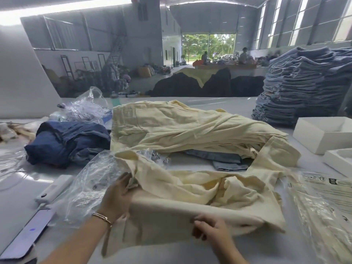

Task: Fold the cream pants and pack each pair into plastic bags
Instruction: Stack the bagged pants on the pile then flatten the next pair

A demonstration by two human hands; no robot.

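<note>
From the head camera we see a white table (190, 109) with a pair of cream pants (190, 199) spread loosely just in front of us. Our left hand (118, 195) holds the pants at their left edge, fingers curled into the fabric, a thin bracelet (102, 218) on the wrist. Our right hand (207, 228) pinches a folded edge of the same pair near the front, fingers bent over the cloth. A crumpled clear plastic bag (91, 185) lies touching the pants on the left, beside our left hand. Behind the pair sits a heap of more cream pants (186, 128), with a piece of blue denim (224, 161) showing under it. A dark blue garment bundle (66, 143) lies left of the heap. At the far right stands a tall stack of folded jeans (304, 84), with white boxes (322, 134) near it. Printed plastic bags (323, 202) lie flat on the right, and a phone (26, 235) lies at the lower left
</note>
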